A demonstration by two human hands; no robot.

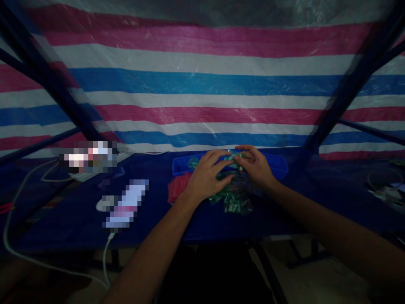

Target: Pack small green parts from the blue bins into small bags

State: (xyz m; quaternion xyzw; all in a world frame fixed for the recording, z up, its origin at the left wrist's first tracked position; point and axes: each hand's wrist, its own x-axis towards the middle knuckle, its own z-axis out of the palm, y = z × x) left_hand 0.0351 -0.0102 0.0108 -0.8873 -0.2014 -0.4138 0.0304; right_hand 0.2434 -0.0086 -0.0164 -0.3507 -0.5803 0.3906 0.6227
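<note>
Both my hands meet over a heap of small clear packets with green contents (232, 202) on a dark blue table (63, 219). My left hand (207, 175) is curled with its fingers over the heap and pinches one green packet (233, 157). My right hand (255, 165) holds the same packet from the other side, fingers closed. A blue tray (278, 165) lies just behind the hands, and a red packet (177, 186) sits left of my left wrist.
A striped pink, white and blue tarp (202, 84) hangs behind the table. Dark poles (53, 84) slant at both sides. A white cable (19, 253) loops off the table's left front. Wires and small parts (386, 188) lie far right.
</note>
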